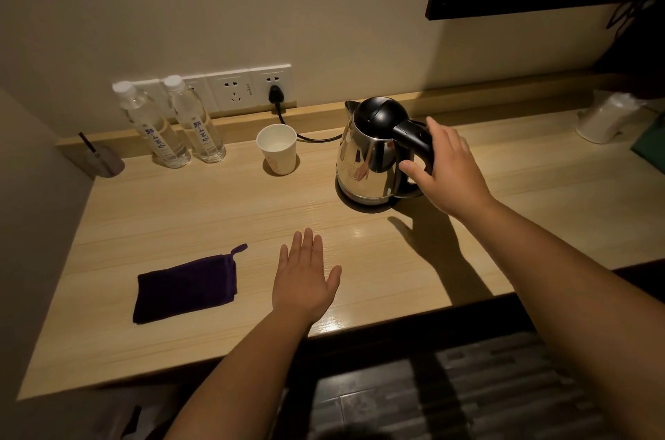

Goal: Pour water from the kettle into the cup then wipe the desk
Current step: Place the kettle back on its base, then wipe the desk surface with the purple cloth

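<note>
On the desk (180,223), right of centre: the kettle (370,152) on its base, the right hand (446,169) at its handle.

Spread wide, its fingers curve around the black handle without visibly clamping, likely shaped for a lift. The spout faces the paper cup (277,148), standing apart to the left, which suits a short pour. Nearer the front edge, the left hand (302,277) lies flat and empty, beside the folded dark cloth (185,285) set ready for wiping.
</note>
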